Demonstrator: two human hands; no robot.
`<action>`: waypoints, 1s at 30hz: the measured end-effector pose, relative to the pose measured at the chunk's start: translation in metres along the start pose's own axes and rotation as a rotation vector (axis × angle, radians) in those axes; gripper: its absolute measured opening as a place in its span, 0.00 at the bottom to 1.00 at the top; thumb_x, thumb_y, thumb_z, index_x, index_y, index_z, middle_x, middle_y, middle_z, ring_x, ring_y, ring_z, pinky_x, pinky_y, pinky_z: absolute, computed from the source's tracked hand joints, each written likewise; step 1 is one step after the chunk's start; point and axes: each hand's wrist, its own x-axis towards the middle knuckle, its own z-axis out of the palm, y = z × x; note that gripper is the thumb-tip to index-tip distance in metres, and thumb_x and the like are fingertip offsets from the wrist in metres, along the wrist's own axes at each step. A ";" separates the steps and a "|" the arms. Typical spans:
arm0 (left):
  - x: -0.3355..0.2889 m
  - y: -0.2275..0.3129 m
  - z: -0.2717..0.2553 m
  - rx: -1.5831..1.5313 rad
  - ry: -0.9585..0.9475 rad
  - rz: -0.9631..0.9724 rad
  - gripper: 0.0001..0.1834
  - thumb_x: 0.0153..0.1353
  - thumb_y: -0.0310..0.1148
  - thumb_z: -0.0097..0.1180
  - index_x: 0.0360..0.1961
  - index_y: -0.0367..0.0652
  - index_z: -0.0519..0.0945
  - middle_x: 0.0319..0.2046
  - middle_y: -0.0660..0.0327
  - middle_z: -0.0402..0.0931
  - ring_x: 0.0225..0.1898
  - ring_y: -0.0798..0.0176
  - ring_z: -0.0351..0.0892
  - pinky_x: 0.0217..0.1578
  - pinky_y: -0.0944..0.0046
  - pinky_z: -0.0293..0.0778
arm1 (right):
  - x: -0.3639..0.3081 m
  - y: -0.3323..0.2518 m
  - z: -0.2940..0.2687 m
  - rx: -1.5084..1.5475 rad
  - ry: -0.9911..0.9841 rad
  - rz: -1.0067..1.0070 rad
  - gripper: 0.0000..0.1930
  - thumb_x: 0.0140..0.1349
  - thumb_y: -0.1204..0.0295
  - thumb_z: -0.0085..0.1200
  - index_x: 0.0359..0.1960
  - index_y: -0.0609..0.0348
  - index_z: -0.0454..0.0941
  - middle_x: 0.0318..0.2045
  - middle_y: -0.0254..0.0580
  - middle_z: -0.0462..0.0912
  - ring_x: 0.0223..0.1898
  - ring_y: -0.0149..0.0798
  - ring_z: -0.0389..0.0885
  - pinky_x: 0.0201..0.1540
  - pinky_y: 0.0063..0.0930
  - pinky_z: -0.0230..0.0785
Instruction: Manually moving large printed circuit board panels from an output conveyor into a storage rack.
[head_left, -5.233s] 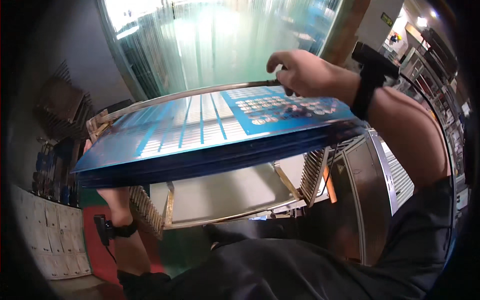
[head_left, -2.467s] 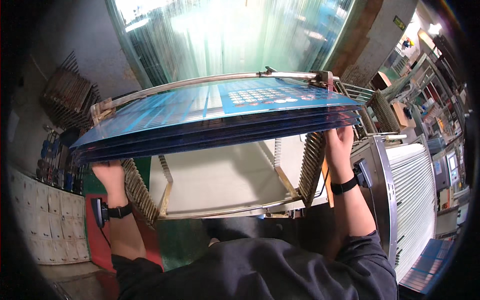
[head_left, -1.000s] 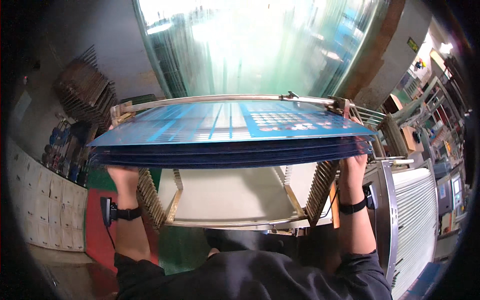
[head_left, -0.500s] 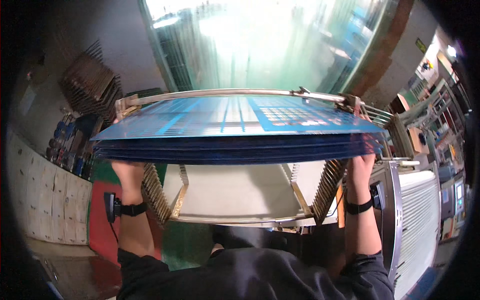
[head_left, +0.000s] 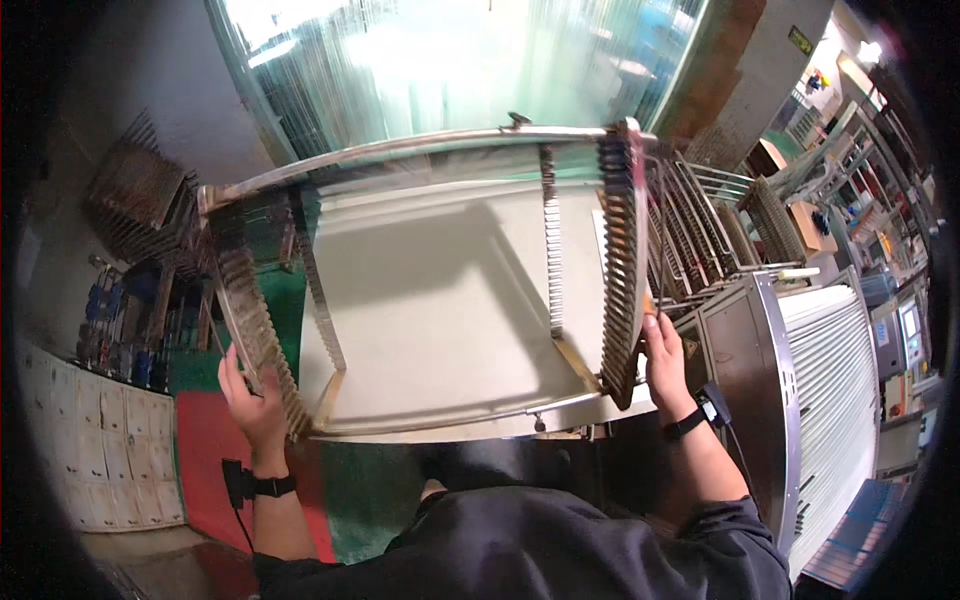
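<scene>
A metal slotted rack point(head_left: 618, 265) is in front of me, tilted, with its far right corner higher than its far left. Toothed rails line its sides, and no panels show between them. My left hand point(head_left: 258, 405) is at the near left side of the rack, its thumb and fingers around that side. On the opposite side my right hand point(head_left: 665, 365) grips the near right part of the frame, its fingertips partly hidden behind it. Below the rack lies a pale flat board point(head_left: 430, 310), with the rack's shadow on it.
A machine with white rollers point(head_left: 830, 390) stands at my right, with blue panels point(head_left: 860, 530) low beside it. More slotted racks point(head_left: 690, 225) stand behind it. White lockers point(head_left: 100, 440) are at the left, near a red floor patch point(head_left: 225, 465). A streaked glass pane point(head_left: 450, 80) rises ahead.
The stack of blue panels that lay across the rack between my hands is gone from there. Both hands have come down and nearer to me, and the rack has tilted up at the right.
</scene>
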 end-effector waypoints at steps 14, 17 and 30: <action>0.041 0.014 0.008 0.129 -0.307 -0.047 0.25 0.58 0.29 0.61 0.58 0.39 0.75 0.54 0.50 0.76 0.51 0.49 0.77 0.54 0.57 0.71 | 0.017 -0.022 -0.017 -0.455 -0.092 0.124 0.09 0.69 0.70 0.49 0.37 0.65 0.74 0.22 0.42 0.77 0.26 0.37 0.78 0.31 0.34 0.70; 0.042 0.016 0.015 0.115 -0.328 -0.024 0.24 0.61 0.32 0.60 0.58 0.38 0.74 0.55 0.47 0.76 0.58 0.48 0.75 0.59 0.57 0.68 | 0.021 -0.010 -0.024 -0.488 -0.098 -0.051 0.12 0.68 0.70 0.49 0.45 0.67 0.76 0.32 0.50 0.81 0.37 0.43 0.81 0.45 0.34 0.72; 0.077 -0.037 0.024 -0.046 -0.479 0.061 0.30 0.67 0.49 0.57 0.58 0.33 0.74 0.48 0.56 0.78 0.51 0.64 0.75 0.55 0.65 0.67 | 0.011 -0.010 -0.034 -0.379 -0.132 -0.225 0.13 0.67 0.63 0.55 0.40 0.63 0.81 0.22 0.37 0.76 0.26 0.30 0.74 0.29 0.26 0.69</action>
